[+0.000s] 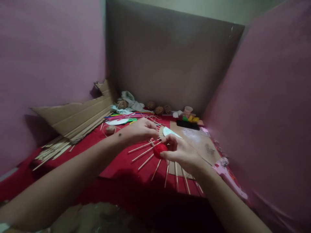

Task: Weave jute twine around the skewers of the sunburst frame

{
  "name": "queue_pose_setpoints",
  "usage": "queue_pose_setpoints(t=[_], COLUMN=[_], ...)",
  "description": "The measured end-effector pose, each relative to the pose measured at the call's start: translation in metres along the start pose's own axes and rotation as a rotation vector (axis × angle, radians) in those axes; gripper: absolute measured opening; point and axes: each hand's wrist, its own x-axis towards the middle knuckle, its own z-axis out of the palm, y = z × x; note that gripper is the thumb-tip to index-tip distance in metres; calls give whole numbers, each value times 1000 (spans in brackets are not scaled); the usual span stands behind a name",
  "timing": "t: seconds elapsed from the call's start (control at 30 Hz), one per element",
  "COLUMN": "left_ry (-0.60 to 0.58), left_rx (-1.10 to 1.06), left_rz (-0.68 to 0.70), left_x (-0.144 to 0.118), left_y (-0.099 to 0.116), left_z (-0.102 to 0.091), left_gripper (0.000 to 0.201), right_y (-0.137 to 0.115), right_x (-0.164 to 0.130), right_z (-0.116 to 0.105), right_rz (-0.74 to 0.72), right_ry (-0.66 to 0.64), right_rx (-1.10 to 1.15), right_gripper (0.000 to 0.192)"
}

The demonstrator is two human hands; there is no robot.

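Your left forearm [80,176] runs up from the lower left corner, long and slanting, and the wrist bends so that the back of the left hand [147,127] faces up and its fingers curl downward. Those fingertips are drawn together at the near-left edge of a round piece [167,131], pale in the middle with a tan band around it; you cannot tell from here whether they pinch a strand or just rest there.

Your right forearm [225,191] comes in from the lower right, angled the opposite way. The right hand [179,152] turns its thumb side toward the left hand, index finger arched over the top and thumb stretched out below. Between them it grasps a red ball [159,150], which sits just below the left fingertips, in front of the round piece. Your two hands are close together, the right one lower and nearer to you.

Thin wooden sticks [177,179] fan out toward you from the round piece, passing below and beside your right hand over a red cloth [116,165]. A flat cardboard sheet [199,142] lies beyond your right hand, with a pink glue gun [229,179] near your right forearm. A ball of twine [110,129] lies on the far side of your left forearm.
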Motion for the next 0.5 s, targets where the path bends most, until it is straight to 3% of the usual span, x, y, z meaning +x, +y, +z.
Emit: queue_pose_setpoints(t=[0.13, 0.2, 0.27, 0.4, 0.5], left_ry=[123, 181, 64, -189, -179], left_rx=[418, 513, 424, 7, 48], left_rz=[214, 249, 263, 85, 31], left_x=[-21, -31, -33, -16, -2], left_y=[10, 2, -11, -22, -7], left_z=[33, 47, 49, 20, -5], left_gripper=[22, 22, 23, 28, 27], right_y=[12, 12, 8, -1, -3], right_x=[8, 10, 9, 2, -3], right_z=[-1, -3, -5, -8, -8], right_rz=[-152, -149, -101, 19, 39], right_ry=[241, 285, 262, 128, 5], right_rx=[-188, -41, 190, 436, 224], right_gripper=[25, 28, 32, 37, 34])
